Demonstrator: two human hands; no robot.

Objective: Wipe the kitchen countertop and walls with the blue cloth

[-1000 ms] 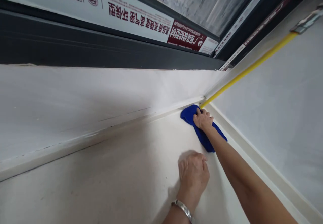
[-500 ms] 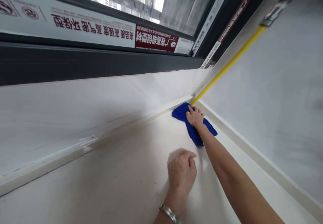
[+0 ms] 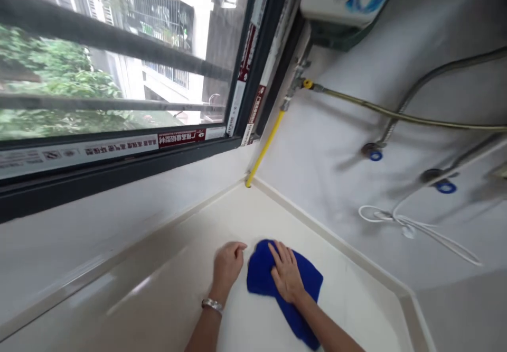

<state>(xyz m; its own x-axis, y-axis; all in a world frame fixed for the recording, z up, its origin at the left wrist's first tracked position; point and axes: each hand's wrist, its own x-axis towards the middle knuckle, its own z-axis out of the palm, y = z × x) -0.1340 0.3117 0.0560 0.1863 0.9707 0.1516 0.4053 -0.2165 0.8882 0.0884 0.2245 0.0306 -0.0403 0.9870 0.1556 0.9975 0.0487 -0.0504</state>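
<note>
Beside window corner, right hand presses blue cloth flat on pale table, fingers spread wide atop it; left hand rests loosely curled just beside, holding nothing; wiping appears mid-pass; yellow pipe stands well apart

My right hand lies palm down with the fingers spread and extended forward, pressed flat; its bare forearm runs back toward the lower right edge of view. My left hand sits just beside it, to its left, loosely curled with the knuckles up and the fingertips tucked down; its wrist carries a metal bracelet, and its forearm runs back toward the bottom edge. Both arms are stretched forward
</note>
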